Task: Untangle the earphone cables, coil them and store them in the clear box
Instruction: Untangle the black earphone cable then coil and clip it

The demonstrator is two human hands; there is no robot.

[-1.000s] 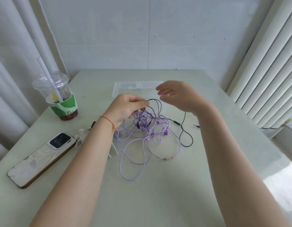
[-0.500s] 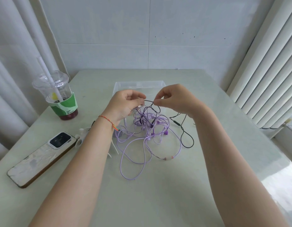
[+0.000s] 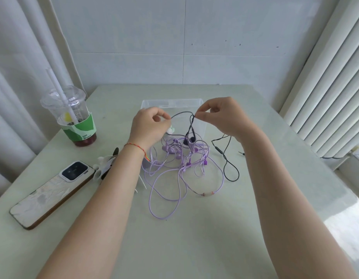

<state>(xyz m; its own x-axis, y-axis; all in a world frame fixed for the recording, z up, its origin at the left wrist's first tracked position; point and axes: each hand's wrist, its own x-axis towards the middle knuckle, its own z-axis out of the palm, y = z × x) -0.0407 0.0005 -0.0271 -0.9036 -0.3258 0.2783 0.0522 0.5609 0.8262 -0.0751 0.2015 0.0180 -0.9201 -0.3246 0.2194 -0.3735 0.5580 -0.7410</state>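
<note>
Looking from the near edge outward: pale green table, both forearms reaching in from 6 o'clock.

Phone lies face down at 9 o'clock of the cable pile, camera end pointing away. Just beyond it, a small white-and-black item, partly hidden by the left forearm; can't tell what it is.

Purple earphone cables sit tangled at table centre, loose loops spilling toward 6 o'clock, an inline bead section at the 4 o'clock side. Black earphone cable runs out of the tangle to 3 o'clock, looping on the table; its plug lies further out at 3 o'clock.

Left hand above the tangle's 11 o'clock side, fingers curled, pinching the black cable. Right hand at 1 o'clock, thumb and forefinger pinching the same cable. A short span arcs between the hands; black earbuds hang below the right pinch, down to the pile.

Clear box at 12 o'clock, just behind the hands, lid off, partly hidden.

Iced drink cup with straw at 10 o'clock, well apart from the cables.
</note>
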